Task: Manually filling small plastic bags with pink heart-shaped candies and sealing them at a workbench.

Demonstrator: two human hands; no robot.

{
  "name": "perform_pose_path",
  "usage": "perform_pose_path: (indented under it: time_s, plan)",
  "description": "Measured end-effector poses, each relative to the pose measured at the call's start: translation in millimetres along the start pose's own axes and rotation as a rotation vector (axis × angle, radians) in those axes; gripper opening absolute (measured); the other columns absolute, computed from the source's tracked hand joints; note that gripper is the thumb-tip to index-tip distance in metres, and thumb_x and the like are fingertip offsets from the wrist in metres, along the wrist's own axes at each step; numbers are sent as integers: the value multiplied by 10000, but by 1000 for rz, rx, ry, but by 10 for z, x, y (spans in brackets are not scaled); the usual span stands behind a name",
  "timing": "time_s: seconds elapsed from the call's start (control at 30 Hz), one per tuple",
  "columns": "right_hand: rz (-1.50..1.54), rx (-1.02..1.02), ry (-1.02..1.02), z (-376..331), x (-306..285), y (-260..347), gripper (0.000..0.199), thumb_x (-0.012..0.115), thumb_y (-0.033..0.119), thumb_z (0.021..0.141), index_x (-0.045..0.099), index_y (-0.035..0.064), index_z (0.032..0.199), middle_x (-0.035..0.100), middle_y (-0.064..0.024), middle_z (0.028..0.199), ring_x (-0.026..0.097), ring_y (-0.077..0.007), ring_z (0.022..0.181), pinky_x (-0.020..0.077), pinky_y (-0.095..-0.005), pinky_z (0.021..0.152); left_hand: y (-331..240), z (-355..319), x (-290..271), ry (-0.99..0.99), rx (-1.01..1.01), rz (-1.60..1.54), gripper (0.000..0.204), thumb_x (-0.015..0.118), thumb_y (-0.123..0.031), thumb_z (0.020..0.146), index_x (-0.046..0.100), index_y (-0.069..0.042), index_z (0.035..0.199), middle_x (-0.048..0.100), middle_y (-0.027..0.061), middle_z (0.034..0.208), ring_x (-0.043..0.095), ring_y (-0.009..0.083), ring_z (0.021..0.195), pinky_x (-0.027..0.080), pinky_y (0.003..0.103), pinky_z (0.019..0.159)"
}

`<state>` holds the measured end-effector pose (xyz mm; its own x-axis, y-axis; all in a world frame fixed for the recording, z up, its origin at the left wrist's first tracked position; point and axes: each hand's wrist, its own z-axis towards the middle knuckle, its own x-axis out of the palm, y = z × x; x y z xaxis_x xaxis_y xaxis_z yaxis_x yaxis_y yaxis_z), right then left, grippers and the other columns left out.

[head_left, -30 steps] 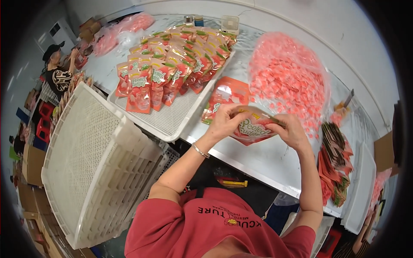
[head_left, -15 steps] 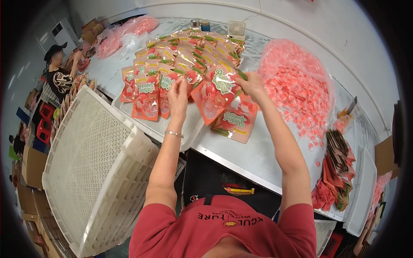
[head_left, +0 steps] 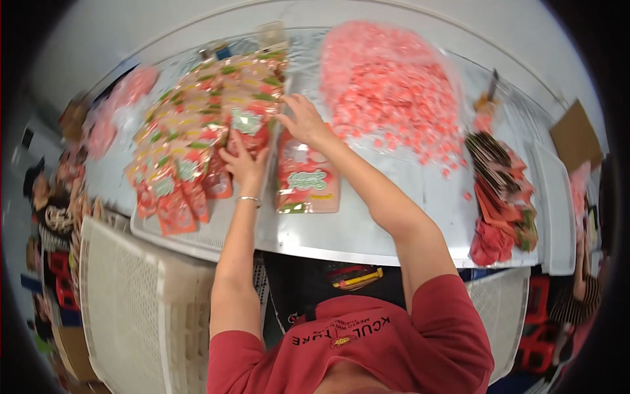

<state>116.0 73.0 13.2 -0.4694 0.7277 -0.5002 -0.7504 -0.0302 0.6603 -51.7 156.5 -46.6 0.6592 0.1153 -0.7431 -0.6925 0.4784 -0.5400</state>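
Note:
My left hand has its fingers spread against the lower part of a shiny pink candy pouch. This pouch lies on rows of overlapping matching pouches with green corners, in a white perforated tray. At the tray's right side, my right hand is beside the pouch's upper edge, thumb and fingers apart, with nothing visible between them. Motion blurs its fingertips slightly. Another pouch lies on the table below my right wrist, its print upside down to me.
A large clear bag spills small pink wrapped sweets across the table. Stacked empty pouches lie at the right beside a white tray. Stacked white crates stand at lower left. People sit at the far left and right edges.
The pouch that my right hand held raised now lies on the pouches in the tray, and that hand has opened. My left hand has spread its fingers. The view has turned right.

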Motion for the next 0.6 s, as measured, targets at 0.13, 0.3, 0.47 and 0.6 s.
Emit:
perform_pose_path:
  time_s: [0.13, 0.3, 0.47, 0.6]
  plan:
    - [-474, 163, -13, -311, -928, -899, 525, 634, 388, 780, 528, 96, 1202, 460, -195, 1245, 436, -365, 1158, 365, -456, 964, -115, 285, 201, -71, -117, 104, 987, 634, -577, 726, 38, -269, 1449, 137, 384, 1366, 355, 549, 1152, 337, 537, 928]
    - [-814, 307, -34, -1125, -1703, -1756, 541, 594, 463, 788, 500, 167, 1231, 437, -126, 1293, 341, -338, 1243, 314, -554, 962, -77, 241, 232, -25, -94, -64, 1033, 680, -509, 729, 15, -185, 1450, 147, 323, 1408, 305, 531, 1182, 361, 511, 941]
    - [-779, 349, 45, -1534, -1698, -1696, 430, 569, 408, 826, 506, 196, 1196, 402, -64, 1332, 283, -325, 1292, 268, -634, 949, 87, 61, 92, 204, 86, 21, 1027, 694, -438, 743, 31, -79, 1441, 170, 335, 1406, 223, 501, 1270, 279, 481, 1025]
    - [-842, 233, 93, -1870, -1686, -1550, 374, 567, 302, 841, 503, 191, 1192, 402, -63, 1325, 302, -319, 1286, 278, -614, 957, 139, -35, -117, 126, 66, -186, 992, 698, -401, 750, 66, -70, 1439, 241, 303, 1402, 247, 478, 1269, 287, 466, 1027]
